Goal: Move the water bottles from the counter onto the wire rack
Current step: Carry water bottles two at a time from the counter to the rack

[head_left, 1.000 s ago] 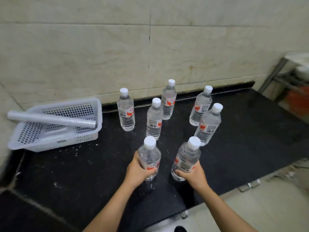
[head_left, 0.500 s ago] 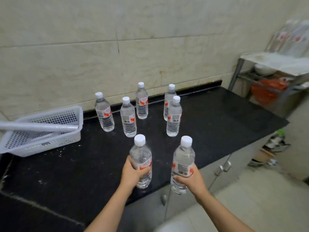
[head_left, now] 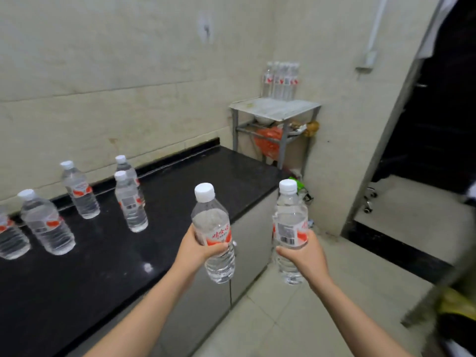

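Observation:
My left hand (head_left: 197, 249) grips a clear water bottle (head_left: 212, 228) with a white cap and red label, held upright off the counter's right end. A second such bottle (head_left: 291, 222) is upright in my right hand (head_left: 305, 256), over the floor. Several more bottles (head_left: 128, 202) stand on the black counter (head_left: 180, 191) at the left. The metal rack (head_left: 275, 109) stands in the far corner beyond the counter, with several bottles (head_left: 280, 79) on the back of its top shelf.
The rack's lower shelf holds a red bag (head_left: 266, 140) and a bowl. Grey cabinet doors (head_left: 247, 248) sit under the counter. Tiled floor (head_left: 322, 305) lies between me and the rack. A dark doorway (head_left: 443, 112) opens at the right.
Both hands have lifted their bottles off the counter and carried them rightward. The view has swung right, so the rack is now in full sight and the white basket has left the frame.

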Action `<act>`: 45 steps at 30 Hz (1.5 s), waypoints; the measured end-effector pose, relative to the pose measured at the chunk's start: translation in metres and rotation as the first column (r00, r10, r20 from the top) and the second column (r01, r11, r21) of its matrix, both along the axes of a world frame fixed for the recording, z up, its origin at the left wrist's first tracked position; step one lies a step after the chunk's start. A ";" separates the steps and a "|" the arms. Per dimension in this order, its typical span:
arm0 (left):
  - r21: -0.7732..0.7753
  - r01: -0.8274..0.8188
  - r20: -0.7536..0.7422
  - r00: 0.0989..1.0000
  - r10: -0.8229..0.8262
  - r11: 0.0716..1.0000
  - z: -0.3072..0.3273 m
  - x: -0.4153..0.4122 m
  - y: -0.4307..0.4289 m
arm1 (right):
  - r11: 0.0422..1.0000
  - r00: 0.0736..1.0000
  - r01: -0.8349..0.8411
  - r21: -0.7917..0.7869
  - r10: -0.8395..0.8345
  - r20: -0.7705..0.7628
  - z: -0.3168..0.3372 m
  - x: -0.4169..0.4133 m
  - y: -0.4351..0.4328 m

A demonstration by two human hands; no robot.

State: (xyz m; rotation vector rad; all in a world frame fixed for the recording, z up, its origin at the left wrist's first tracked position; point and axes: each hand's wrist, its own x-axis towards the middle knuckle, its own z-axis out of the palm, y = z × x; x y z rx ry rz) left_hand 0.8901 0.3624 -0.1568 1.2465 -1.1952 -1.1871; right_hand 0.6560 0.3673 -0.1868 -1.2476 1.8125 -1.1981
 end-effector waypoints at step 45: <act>-0.060 0.102 -0.052 0.993 -0.105 0.993 0.015 -0.493 -0.565 | 0.989 0.974 0.146 0.007 -0.143 -0.177 0.030 -0.468 -0.532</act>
